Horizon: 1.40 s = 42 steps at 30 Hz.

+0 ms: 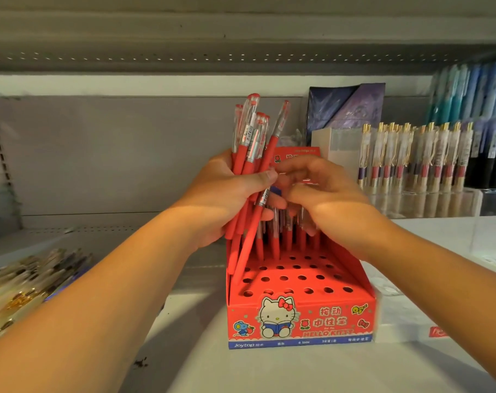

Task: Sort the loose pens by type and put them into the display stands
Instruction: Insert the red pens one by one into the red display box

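Red Hello Kitty display stand (298, 316) at 6 o'clock, few red pens (275, 245) upright in its rear holes, our left hand (227, 199) clasping a pen bundle (249, 143) at 11 o'clock, our right hand (326, 199) curled beside it, grip unclear

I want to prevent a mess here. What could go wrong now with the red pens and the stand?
The left hand grips many red pens fanned out; one pen hangs low and may slip out. The right hand works close above the standing pens in the red stand and could knock them askew.
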Available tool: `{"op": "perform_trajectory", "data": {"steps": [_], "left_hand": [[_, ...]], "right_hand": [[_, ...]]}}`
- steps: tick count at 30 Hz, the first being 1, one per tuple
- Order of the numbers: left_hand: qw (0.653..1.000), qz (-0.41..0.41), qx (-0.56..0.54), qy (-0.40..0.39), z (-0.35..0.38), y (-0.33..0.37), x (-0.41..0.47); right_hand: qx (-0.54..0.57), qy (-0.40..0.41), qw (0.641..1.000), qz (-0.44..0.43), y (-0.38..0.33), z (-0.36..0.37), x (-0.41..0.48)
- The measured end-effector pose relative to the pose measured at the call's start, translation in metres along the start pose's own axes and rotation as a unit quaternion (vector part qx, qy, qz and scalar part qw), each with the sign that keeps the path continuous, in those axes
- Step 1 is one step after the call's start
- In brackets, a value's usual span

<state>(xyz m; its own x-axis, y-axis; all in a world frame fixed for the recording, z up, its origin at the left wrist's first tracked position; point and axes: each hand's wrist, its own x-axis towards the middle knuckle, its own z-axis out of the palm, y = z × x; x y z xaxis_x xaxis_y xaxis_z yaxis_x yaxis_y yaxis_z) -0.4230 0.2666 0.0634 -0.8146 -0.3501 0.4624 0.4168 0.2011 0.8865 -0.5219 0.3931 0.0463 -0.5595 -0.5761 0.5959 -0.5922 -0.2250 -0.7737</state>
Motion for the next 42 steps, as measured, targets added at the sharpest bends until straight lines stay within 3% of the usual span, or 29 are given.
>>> {"op": "perform_trajectory", "data": {"steps": [3,13,18,24,28,35,38,42], "left_hand": [[1.000,0.008,0.000,-0.014,0.002,0.001,-0.001],[1.000,0.002,-0.019,-0.019,0.010,-0.004,-0.006],[0.999,-0.004,-0.035,-0.001,0.010,-0.004,-0.003],[0.999,-0.008,-0.040,0.003,0.008,-0.004,-0.002],[0.999,-0.013,-0.043,0.009,0.008,-0.006,-0.001],[0.996,0.027,-0.003,0.083,0.002,-0.004,0.004],[0.991,0.054,0.055,0.109,0.001,-0.005,0.006],[0.992,0.038,0.041,0.115,0.000,-0.005,0.007]], "right_hand": [[0.073,-0.015,0.997,0.016,-0.003,-0.003,-0.001],[0.079,-0.068,0.995,-0.003,0.002,-0.007,0.000],[0.087,-0.029,0.995,-0.024,0.001,-0.009,0.002],[0.153,-0.036,0.987,-0.038,0.000,-0.007,0.002],[0.132,0.003,0.991,-0.017,0.000,-0.007,0.004],[0.218,0.086,0.972,-0.028,-0.011,-0.014,0.008],[0.183,0.114,0.975,-0.047,-0.015,-0.016,0.009],[0.020,0.108,0.991,-0.076,-0.013,-0.012,0.007]]}}
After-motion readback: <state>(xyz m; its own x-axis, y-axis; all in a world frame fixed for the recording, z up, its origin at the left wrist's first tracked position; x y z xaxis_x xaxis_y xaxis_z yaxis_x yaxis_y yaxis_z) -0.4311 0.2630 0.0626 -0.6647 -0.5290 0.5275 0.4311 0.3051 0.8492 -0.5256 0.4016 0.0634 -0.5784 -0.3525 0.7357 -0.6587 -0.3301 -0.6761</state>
